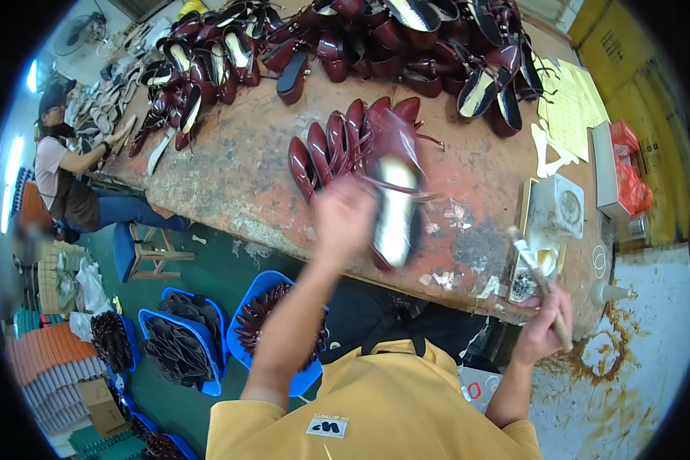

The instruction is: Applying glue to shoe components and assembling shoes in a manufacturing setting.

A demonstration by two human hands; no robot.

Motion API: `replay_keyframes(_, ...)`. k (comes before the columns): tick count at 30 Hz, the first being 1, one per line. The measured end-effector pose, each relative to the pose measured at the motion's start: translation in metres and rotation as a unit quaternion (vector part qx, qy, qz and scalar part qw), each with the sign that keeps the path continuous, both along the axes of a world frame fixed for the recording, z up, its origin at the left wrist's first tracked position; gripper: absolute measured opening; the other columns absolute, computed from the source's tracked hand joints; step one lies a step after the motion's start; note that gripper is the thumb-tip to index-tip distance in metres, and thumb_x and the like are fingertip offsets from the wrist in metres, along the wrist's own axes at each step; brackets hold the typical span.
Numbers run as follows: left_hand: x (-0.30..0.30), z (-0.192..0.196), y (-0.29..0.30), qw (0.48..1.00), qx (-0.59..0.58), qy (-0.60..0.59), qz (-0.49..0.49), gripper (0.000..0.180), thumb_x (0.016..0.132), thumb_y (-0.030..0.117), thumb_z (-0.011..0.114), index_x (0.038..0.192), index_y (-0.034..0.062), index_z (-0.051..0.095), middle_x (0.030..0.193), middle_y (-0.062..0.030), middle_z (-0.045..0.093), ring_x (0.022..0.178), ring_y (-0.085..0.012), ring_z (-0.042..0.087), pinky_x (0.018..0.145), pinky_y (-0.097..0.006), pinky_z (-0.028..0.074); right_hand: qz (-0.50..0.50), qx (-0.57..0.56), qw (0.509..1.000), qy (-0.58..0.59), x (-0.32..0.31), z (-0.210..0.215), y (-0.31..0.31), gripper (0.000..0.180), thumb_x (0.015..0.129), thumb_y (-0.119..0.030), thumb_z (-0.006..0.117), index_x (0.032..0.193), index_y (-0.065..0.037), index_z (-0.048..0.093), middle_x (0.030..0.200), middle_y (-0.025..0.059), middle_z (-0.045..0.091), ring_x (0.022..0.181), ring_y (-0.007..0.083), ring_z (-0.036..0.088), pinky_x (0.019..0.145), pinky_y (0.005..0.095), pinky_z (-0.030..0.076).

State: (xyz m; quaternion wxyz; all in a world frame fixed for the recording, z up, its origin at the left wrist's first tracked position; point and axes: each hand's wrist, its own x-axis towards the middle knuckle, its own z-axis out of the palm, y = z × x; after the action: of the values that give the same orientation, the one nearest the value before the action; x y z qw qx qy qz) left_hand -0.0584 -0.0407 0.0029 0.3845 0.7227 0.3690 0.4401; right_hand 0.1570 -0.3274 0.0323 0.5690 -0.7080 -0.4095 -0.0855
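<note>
Burgundy shoe [393, 226] at the worktop's [234, 180] near edge: your right hand [546, 326] pinches the brush [538, 273], best lightly loaded; your left hand [345, 218], its grip too blurred to tell, should hold the shoe steady, clear of the glossy shoes [336, 136] lined up beyond.

Scuffed brown worktop [238, 161], maroon shoe heap [429, 57] along its far side, shoe row [336, 142] near the middle, yellow sheets [571, 92] at right, white cutout [540, 149] beside them, pale block [557, 208] nearer the front.
</note>
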Motion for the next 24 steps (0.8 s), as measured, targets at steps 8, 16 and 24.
replay_keyframes(8,0.028,0.076,0.114,0.981,-0.002,0.191,-0.029,0.051,0.087,0.047,0.074,0.111,0.0025,0.073,0.088,-0.0138,0.074,0.076,-0.0253,0.071,0.076,-0.039,0.059,-0.053,0.008,0.978,0.201,0.035,-0.02,-0.015,0.02,0.103,-0.008,0.058,0.116,0.005,0.066,0.091,0.0096,0.069,0.07,0.0101,0.06,0.068,0.0247,0.051)
replay_keyframes(16,0.106,0.009,0.083,0.813,0.285,0.506,0.033,0.016,0.087,0.015,0.059,0.088,0.0024,0.069,0.085,-0.0212,0.073,0.078,-0.0408,0.073,0.07,-0.051,0.06,-0.123,-0.044,0.983,0.132,0.081,-0.031,-0.039,0.009,0.096,-0.006,0.066,0.098,0.0,0.072,0.074,0.0011,0.066,0.064,0.0078,0.057,0.058,0.0236,0.046)
replay_keyframes(24,0.084,-0.004,-0.035,0.964,0.004,0.26,-0.057,0.021,0.085,0.014,0.064,0.086,-0.0067,0.067,0.065,-0.0231,0.062,0.058,-0.0354,0.064,0.06,-0.045,0.05,-0.078,-0.159,0.984,0.011,0.109,-0.022,-0.019,0.009,0.093,-0.006,0.068,0.087,0.0,0.07,0.069,0.0057,0.067,0.059,0.0087,0.058,0.052,0.0264,0.043)
